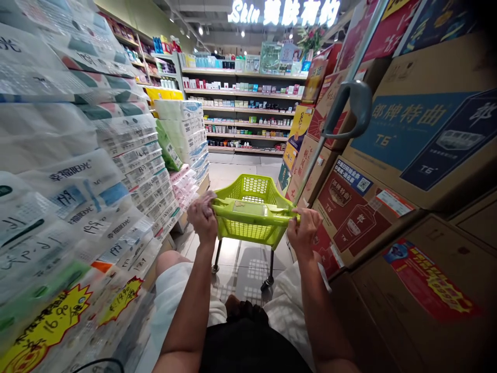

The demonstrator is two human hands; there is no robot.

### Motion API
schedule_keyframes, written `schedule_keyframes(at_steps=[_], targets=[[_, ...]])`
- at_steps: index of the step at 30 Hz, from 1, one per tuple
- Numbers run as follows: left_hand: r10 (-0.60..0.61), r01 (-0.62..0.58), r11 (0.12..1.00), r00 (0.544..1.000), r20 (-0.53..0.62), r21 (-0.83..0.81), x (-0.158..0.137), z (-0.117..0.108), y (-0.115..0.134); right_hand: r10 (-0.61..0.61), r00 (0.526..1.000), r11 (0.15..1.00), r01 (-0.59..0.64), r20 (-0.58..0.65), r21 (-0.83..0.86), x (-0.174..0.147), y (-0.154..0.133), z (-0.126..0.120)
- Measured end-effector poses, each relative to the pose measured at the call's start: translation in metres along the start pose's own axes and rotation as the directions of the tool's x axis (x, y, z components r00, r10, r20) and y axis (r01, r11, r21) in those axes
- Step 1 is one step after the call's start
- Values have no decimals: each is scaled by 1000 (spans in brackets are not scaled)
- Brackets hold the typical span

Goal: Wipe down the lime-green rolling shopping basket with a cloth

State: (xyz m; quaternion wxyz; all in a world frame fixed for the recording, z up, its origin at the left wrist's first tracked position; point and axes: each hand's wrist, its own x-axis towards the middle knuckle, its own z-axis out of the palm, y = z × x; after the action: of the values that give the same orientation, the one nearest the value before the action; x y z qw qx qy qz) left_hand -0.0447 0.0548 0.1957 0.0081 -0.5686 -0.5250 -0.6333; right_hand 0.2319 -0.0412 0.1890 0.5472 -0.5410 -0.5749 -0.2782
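Both my hands are closed round the handlebar of a lime-green plastic shopping cart (248, 230). My left hand (204, 216) grips the bar's left end, with something pale pinkish at its knuckles that I cannot make out. At the right end, my right hand (305, 228) wraps the bar. A pale panel (249, 208) sits in the middle of the handle. Perforated walls form the cart's basket, and its thin dark legs end in casters on the floor. A silver pole with a grey looped grip (349, 110) slants up from beside my right hand; whether the hand touches it is unclear.
Stacked plastic-wrapped paper packs (128, 155) with yellow price signs (50, 324) line the left side. Cardboard cartons (419, 114) rise close on the right. Ahead, a tiled floor (240, 160) leads to shelves (244, 93) of small boxed goods under a lit sign (285, 11).
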Motion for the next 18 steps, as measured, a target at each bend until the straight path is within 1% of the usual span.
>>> schedule_keyframes(at_steps=[1,3,5,7,8,11,14,16,17,18], targets=[[41,-42,999,997,66,26,1,-1,1,-6,1000,1000,6,4,9,2,-11,2],[109,-127,989,972,209,72,3,-3,7,-56,995,997,51,85,59,6,-36,13],[141,-184,977,937,320,109,8,-4,15,-105,977,991,88,183,99,11,-60,29],[160,-235,963,895,415,134,15,-5,24,-132,954,990,113,270,88,15,-77,44],[165,-256,956,875,456,144,20,-5,28,-134,947,991,120,290,66,16,-81,51],[135,-271,948,814,565,164,33,-7,41,-155,933,987,162,325,7,16,-81,58],[23,-214,954,751,660,210,44,-6,53,-227,906,971,240,358,7,15,-68,52],[-56,-171,955,701,711,244,48,-1,58,-266,891,961,276,369,26,14,-58,46],[-81,-147,957,692,717,249,49,4,60,-273,889,959,280,367,35,14,-53,43],[-95,-115,963,700,708,244,50,10,60,-271,894,961,274,358,43,14,-48,40]])
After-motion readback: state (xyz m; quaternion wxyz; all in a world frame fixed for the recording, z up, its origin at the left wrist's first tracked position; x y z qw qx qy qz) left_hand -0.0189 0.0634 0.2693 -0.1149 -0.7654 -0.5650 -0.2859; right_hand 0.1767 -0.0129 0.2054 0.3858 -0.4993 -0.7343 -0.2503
